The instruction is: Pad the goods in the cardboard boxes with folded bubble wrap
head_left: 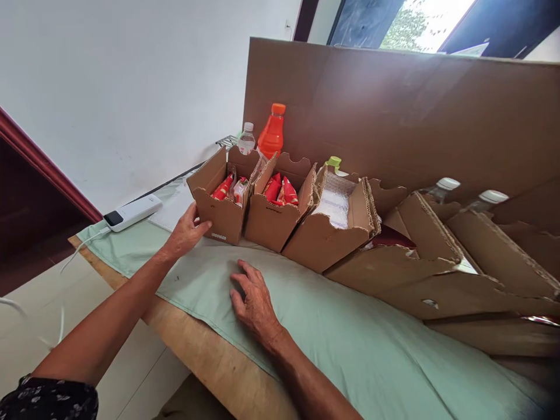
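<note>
At the left end of a row of open-topped cardboard boxes, my left hand [187, 232] touches the lower left front corner of the end box [219, 219]. Its thumb reaches across the front face, apart from the fingers, which lie against the left side and are partly hidden. Red packets [224, 188] show inside this box. My right hand [254, 297] hovers over or rests on the green cloth [341, 332], fingers spread and slightly bent, holding nothing. In front of it stands a second box [268, 224] with red snack packets [281, 190].
A third box [326, 242] holds bubble wrap [335, 201]. More boxes [394, 274] continue right. Behind stand an orange bottle [272, 135], a clear bottle [247, 140] and a tall cardboard panel [371, 111]. A white power bank [133, 213] with a cable lies near the table's wooden edge [205, 356].
</note>
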Tool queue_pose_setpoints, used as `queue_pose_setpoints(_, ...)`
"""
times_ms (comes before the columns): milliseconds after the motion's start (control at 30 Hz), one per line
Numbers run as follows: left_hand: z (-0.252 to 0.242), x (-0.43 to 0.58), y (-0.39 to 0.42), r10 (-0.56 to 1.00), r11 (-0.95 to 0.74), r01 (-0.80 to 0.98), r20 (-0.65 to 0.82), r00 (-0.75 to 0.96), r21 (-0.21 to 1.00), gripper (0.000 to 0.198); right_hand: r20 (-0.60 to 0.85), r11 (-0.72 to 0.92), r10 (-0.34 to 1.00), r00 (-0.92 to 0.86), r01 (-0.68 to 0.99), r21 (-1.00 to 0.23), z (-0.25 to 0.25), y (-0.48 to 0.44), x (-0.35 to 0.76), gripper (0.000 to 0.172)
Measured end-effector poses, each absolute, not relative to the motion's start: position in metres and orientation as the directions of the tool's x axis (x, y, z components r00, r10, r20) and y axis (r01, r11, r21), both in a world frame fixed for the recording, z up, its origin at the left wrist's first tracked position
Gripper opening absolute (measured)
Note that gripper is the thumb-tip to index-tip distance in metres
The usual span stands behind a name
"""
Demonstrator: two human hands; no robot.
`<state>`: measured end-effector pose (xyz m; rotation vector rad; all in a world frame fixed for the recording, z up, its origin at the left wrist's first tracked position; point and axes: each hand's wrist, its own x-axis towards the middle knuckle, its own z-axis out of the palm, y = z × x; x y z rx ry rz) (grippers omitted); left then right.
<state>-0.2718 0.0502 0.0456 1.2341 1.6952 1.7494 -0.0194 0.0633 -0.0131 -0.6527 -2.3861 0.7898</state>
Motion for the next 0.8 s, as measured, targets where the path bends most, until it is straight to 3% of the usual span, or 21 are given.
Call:
queue_pose_setpoints(467,0.003,-0.267,0.077,0.689,-0.034,0.397,0.309,-0.656,0.917,0.043,0.352,0.705,0.586,-0.73,0.246,-0.665,-0.017,0.068,-0.018,0.032)
queue_pose_setpoints(800,0.004,-0.268,0.065,0.572,0.056,0.536,0.413,-0.708,0.842,0.061,0.288,0.708,0.581,-0.761,0.298,-0.641,-0.005,0.064,-0.02,0.03)
